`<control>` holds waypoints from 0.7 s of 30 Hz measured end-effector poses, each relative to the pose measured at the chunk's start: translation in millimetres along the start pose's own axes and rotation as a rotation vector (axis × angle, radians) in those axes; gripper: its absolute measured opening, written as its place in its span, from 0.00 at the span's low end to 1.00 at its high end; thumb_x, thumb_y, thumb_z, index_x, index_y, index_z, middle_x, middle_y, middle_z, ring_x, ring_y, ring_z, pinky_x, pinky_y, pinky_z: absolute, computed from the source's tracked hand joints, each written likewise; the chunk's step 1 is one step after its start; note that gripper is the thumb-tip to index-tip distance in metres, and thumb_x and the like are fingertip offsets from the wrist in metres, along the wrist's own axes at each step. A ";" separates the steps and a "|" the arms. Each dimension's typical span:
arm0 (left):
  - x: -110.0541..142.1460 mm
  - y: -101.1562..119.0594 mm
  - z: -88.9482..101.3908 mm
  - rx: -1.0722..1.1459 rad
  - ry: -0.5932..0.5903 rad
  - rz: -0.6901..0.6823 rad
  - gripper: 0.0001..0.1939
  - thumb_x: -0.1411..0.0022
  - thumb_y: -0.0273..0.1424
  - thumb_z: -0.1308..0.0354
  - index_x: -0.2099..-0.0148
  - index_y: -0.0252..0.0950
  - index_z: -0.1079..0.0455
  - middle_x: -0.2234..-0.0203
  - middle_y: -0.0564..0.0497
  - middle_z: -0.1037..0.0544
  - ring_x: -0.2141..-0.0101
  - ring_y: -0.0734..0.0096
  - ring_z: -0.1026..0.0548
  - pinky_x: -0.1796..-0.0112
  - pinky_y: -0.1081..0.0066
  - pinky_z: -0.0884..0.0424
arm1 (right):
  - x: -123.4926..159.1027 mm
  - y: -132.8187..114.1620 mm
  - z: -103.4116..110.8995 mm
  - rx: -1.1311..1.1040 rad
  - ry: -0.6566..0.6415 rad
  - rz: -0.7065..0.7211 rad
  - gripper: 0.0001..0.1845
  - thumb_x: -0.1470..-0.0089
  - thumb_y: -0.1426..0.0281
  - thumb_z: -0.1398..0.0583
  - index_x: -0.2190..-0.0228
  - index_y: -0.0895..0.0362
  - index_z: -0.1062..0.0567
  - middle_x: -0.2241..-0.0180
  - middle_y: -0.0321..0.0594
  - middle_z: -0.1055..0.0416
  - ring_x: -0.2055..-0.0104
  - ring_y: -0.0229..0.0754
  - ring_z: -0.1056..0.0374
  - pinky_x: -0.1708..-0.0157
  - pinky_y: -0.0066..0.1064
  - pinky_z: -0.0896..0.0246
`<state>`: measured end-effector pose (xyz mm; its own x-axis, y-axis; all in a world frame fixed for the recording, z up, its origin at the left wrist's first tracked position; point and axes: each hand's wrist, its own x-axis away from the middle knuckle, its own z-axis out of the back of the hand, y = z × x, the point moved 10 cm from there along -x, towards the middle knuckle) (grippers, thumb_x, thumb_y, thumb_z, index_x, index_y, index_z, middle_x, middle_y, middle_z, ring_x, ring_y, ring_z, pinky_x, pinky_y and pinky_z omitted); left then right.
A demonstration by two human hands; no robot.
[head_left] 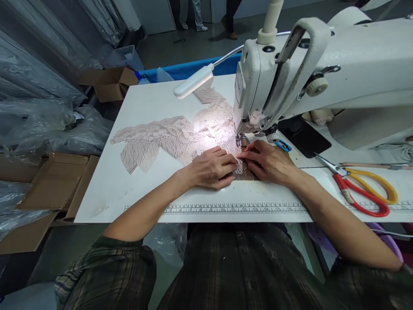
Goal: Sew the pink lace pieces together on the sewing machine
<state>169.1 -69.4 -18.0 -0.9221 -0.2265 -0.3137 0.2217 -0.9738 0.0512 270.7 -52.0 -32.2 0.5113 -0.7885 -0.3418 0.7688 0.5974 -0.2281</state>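
Pale lace fabric [174,135] with scalloped, pointed edges spreads over the white table and runs up to the needle area of a sewing machine [258,86]. My left hand [214,168] lies on the lace in front of the presser foot [239,138], its fingers bent and pressed down on the cloth. On the other side, my right hand [269,161] pinches the lace edge between thumb and fingertips, close to the foot. The needle tip is too small to make out. A small lamp [193,82] lights the lace from above.
Right of my hands lie a black phone [305,135], a blue clip-like tool [283,145] and scissors [364,185] with red and yellow handles. A printed ruler [206,209] runs along the table's front edge. Cardboard boxes [64,185] and plastic wrap stand left. People's legs [196,13] show behind.
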 end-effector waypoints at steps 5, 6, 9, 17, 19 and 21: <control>1.0 -0.7 -2.6 -0.017 -0.054 0.019 0.16 0.30 0.36 0.47 0.51 0.30 0.24 0.53 0.41 0.20 0.62 0.62 0.23 0.57 0.61 0.29 | 1.4 1.5 -1.0 -0.023 0.000 0.004 0.20 0.35 0.66 0.47 0.50 0.50 0.19 0.56 0.49 0.28 0.59 0.45 0.32 0.60 0.36 0.33; 1.4 -1.0 -3.0 -0.021 -0.060 0.022 0.17 0.31 0.36 0.47 0.50 0.30 0.24 0.53 0.40 0.20 0.62 0.62 0.23 0.57 0.61 0.29 | 1.8 1.6 -2.1 -0.033 -0.012 0.006 0.20 0.35 0.66 0.47 0.49 0.50 0.19 0.55 0.49 0.28 0.58 0.45 0.32 0.59 0.37 0.33; 2.2 -2.5 -5.2 -0.031 -0.079 0.037 0.19 0.31 0.37 0.48 0.49 0.29 0.25 0.52 0.39 0.21 0.61 0.60 0.23 0.57 0.60 0.29 | 1.9 4.2 -5.3 -0.029 -0.049 -0.020 0.21 0.34 0.65 0.47 0.48 0.50 0.20 0.54 0.49 0.28 0.57 0.46 0.32 0.58 0.37 0.33; 1.3 -4.5 -14.0 -0.102 -0.129 0.089 0.23 0.29 0.39 0.51 0.44 0.27 0.29 0.51 0.38 0.22 0.60 0.58 0.24 0.55 0.58 0.28 | 2.0 11.7 -8.1 0.010 -0.069 -0.091 0.22 0.33 0.62 0.48 0.44 0.51 0.22 0.53 0.50 0.28 0.58 0.46 0.30 0.60 0.37 0.32; 0.7 -4.7 -14.8 -0.114 -0.124 0.098 0.23 0.28 0.39 0.52 0.44 0.26 0.30 0.52 0.37 0.23 0.60 0.58 0.24 0.55 0.58 0.28 | 3.5 13.3 -9.1 -0.004 -0.076 -0.099 0.22 0.33 0.62 0.47 0.43 0.49 0.23 0.51 0.49 0.28 0.57 0.45 0.29 0.59 0.36 0.32; 0.0 -5.5 -14.9 -0.119 -0.111 0.109 0.22 0.28 0.39 0.52 0.45 0.26 0.30 0.52 0.36 0.24 0.60 0.57 0.24 0.56 0.58 0.28 | 3.6 14.0 -9.9 0.002 -0.079 -0.103 0.22 0.34 0.62 0.46 0.43 0.49 0.23 0.50 0.49 0.28 0.56 0.46 0.29 0.59 0.36 0.32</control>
<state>172.7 -63.7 -32.5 -0.9183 -0.3382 -0.2057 0.3523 -0.9352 -0.0354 279.4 -45.1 -45.6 0.4584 -0.8545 -0.2443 0.8192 0.5128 -0.2567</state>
